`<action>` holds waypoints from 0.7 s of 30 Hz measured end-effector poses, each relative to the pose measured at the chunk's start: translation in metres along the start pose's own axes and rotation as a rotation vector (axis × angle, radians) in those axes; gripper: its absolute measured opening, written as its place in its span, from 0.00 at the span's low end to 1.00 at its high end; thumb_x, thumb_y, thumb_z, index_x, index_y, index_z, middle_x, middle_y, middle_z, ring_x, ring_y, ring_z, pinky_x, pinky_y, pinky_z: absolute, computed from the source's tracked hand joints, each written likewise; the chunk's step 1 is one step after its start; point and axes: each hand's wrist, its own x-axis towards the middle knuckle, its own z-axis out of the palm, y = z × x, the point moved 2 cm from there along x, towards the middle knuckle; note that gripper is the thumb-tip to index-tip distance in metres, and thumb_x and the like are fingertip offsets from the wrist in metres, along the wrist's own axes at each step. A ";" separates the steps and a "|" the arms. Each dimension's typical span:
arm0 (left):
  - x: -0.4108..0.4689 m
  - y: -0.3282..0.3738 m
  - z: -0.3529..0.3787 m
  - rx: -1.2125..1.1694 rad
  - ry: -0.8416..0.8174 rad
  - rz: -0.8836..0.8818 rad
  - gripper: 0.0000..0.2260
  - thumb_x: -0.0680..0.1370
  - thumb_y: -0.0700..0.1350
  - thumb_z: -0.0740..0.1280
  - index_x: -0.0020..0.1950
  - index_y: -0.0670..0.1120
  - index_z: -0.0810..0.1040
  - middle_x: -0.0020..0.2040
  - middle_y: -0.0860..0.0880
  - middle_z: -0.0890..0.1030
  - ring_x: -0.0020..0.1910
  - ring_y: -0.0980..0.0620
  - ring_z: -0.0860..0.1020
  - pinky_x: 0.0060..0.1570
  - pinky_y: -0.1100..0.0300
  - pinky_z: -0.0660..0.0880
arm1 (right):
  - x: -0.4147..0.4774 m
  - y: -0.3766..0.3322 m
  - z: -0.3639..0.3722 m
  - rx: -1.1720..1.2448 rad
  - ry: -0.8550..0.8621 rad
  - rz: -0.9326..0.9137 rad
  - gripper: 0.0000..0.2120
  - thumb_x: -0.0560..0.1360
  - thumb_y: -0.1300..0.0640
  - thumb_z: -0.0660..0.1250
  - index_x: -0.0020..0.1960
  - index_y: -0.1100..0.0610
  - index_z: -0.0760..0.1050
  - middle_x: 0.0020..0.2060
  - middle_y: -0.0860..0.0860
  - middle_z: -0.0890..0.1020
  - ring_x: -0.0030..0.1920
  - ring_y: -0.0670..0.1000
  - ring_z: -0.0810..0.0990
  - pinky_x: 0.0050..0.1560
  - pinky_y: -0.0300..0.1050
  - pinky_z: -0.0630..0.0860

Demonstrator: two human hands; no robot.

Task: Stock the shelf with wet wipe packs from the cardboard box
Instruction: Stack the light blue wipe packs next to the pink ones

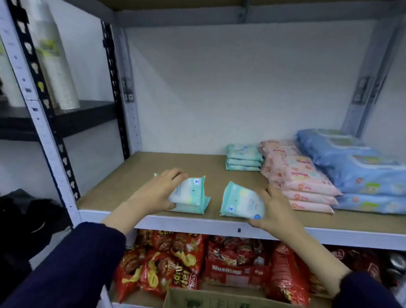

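Stocking the shelf (pixel 131 185), 2-handed.
At its front edge, gripping with the left hand (pixel 158 189) a stack of 2 teal wet wipe packs (pixel 192 194), with the right hand (pixel 276 208) another teal pack (pixel 240 201) just beside; farther back, 3 more teal packs (pixel 243 158) beside pink packs (pixel 301 179); below, the cardboard box (pixel 232 306).

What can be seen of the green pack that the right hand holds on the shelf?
It is a soft mint-green plastic pack with a paler printed middle and flat sealed ends. It lies slightly tilted near the front edge of the brown shelf board. The right hand grips its right side.
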 end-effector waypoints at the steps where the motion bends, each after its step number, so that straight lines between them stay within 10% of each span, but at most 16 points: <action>1: 0.008 -0.004 -0.001 -0.015 -0.066 -0.020 0.33 0.69 0.41 0.72 0.72 0.45 0.62 0.67 0.47 0.65 0.65 0.48 0.66 0.61 0.59 0.65 | 0.010 0.002 -0.002 0.004 -0.015 0.009 0.31 0.64 0.49 0.73 0.61 0.61 0.69 0.54 0.56 0.70 0.55 0.57 0.70 0.45 0.44 0.64; 5: 0.034 -0.018 0.005 -0.074 -0.294 -0.082 0.36 0.68 0.42 0.74 0.72 0.44 0.61 0.67 0.48 0.64 0.66 0.48 0.64 0.62 0.59 0.64 | 0.039 0.008 -0.005 -0.001 -0.158 0.041 0.34 0.62 0.50 0.76 0.63 0.60 0.69 0.55 0.57 0.70 0.58 0.57 0.70 0.55 0.45 0.69; 11: 0.054 -0.037 0.025 -0.110 -0.525 -0.193 0.38 0.67 0.45 0.75 0.72 0.46 0.60 0.73 0.47 0.61 0.71 0.45 0.61 0.67 0.53 0.62 | 0.061 0.007 -0.009 -0.021 -0.448 0.029 0.41 0.53 0.44 0.75 0.63 0.60 0.72 0.48 0.52 0.68 0.49 0.51 0.68 0.36 0.34 0.62; 16: 0.060 -0.038 0.031 -0.156 -0.682 -0.232 0.30 0.69 0.44 0.75 0.68 0.49 0.65 0.61 0.49 0.70 0.56 0.51 0.68 0.57 0.57 0.68 | 0.072 0.013 -0.008 0.028 -0.553 0.065 0.29 0.66 0.52 0.75 0.63 0.60 0.71 0.60 0.55 0.74 0.59 0.54 0.73 0.55 0.42 0.70; 21: 0.062 -0.040 0.033 -0.188 -0.739 -0.254 0.33 0.70 0.44 0.74 0.71 0.49 0.62 0.65 0.49 0.69 0.61 0.50 0.69 0.62 0.56 0.69 | 0.077 0.016 -0.005 0.064 -0.610 0.067 0.29 0.67 0.52 0.75 0.65 0.57 0.70 0.61 0.53 0.75 0.53 0.48 0.71 0.49 0.39 0.68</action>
